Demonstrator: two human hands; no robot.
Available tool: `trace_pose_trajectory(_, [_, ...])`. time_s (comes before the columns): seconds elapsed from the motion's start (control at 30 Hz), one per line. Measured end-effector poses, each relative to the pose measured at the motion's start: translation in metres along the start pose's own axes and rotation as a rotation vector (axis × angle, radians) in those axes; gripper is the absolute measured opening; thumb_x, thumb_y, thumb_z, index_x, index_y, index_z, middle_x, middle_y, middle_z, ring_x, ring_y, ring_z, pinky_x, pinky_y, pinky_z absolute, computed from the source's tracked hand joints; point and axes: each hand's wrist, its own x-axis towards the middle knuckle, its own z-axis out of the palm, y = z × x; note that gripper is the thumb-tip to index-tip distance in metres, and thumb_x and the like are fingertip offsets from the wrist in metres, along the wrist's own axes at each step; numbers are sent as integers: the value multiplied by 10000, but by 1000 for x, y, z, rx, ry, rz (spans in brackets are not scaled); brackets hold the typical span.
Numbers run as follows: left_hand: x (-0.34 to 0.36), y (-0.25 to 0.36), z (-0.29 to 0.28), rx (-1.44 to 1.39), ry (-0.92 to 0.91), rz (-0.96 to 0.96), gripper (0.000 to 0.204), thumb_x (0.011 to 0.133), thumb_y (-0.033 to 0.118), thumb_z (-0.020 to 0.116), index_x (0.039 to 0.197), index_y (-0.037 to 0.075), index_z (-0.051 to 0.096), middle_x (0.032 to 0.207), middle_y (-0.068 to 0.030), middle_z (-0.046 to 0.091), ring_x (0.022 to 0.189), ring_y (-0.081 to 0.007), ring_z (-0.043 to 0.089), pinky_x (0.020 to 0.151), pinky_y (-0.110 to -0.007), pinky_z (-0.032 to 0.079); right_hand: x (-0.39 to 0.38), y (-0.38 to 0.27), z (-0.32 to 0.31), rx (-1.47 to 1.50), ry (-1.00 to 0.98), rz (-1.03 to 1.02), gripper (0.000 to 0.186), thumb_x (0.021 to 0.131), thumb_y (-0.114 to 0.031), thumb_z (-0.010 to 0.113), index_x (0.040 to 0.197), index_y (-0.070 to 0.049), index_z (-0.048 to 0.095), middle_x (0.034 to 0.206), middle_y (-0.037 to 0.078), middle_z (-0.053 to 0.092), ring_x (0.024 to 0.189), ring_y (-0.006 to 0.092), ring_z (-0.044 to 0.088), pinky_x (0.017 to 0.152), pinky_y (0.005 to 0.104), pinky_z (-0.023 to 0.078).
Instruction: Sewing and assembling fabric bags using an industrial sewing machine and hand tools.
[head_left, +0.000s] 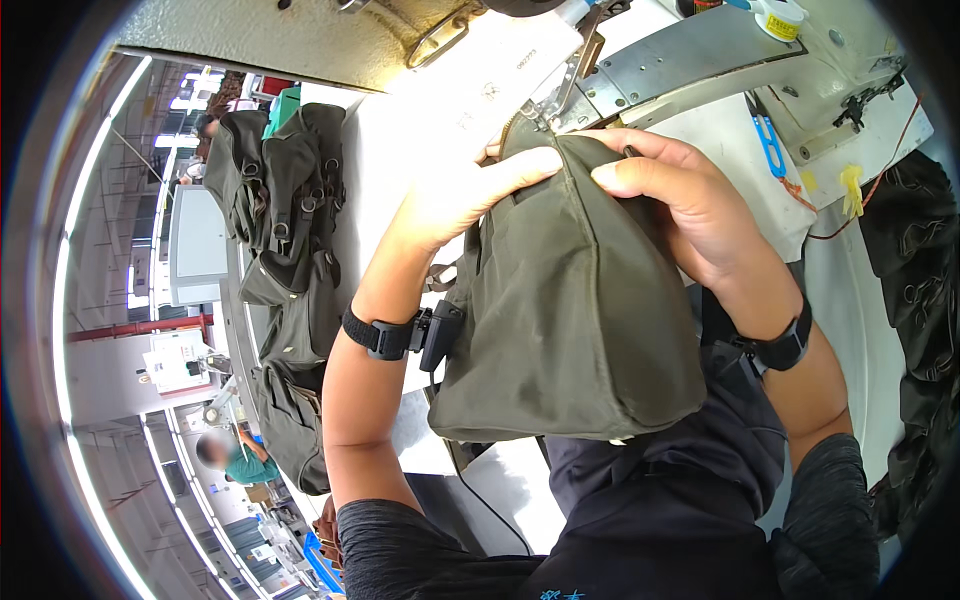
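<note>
A dark olive fabric bag (540,310) hangs from the sewing machine toward my lap, a long seam running down its middle. Its far end lies at the needle area of the sewing machine (560,105). My left hand (500,190) grips the bag's left side near that end, thumb on top and fingers hidden under the cloth. On the other side, my right hand (680,190) pinches the fabric between thumb and fingers, with a small dark piece showing beside the fingers. Both hands are close to the presser foot.
More olive bags (300,200) are piled along the left of the table. Dark bags (915,320) hang at the right. Blue thread snips (768,140) and a white spool (780,18) are by the machine. A person (240,460) sits far left.
</note>
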Motion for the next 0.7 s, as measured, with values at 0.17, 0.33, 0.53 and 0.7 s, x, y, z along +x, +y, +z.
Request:
trace_pose_trajectory(0.17, [12,-8,-6,-18,-75,22,169,927,189,772,977,34,726,822,54,635,744,-31,518,673,-226,433,-4,-9,3,-830,165,-444,135,933,-135,683,983,-17,725,798,13,720,623,117,606,617,279,468])
trace_pose_trajectory(0.33, [13,1,-27,257,-151,-121,158,941,207,761,936,54,723,805,72,626,734,-14,513,650,-222,409,-7,-34,22,-1575,288,-817,173,835,-138,709,979,-44,686,861,105,682,763,283,604,758,374,447])
trace_pose_trajectory(0.53, [19,-7,-13,107,-157,171,138,932,190,775,916,61,729,797,85,616,720,-21,498,634,-220,399,7,-46,10,-1796,191,-897,319,775,-134,705,1084,-53,706,939,68,675,909,255,581,914,348,407])
trace_pose_trajectory(0.7, [17,1,-20,205,-155,92,556,895,259,799,1414,137,641,791,21,670,549,-36,432,495,-250,378,17,-45,5,-1827,174,-1033,310,784,-194,698,1044,-28,734,969,113,734,939,241,648,882,362,450])
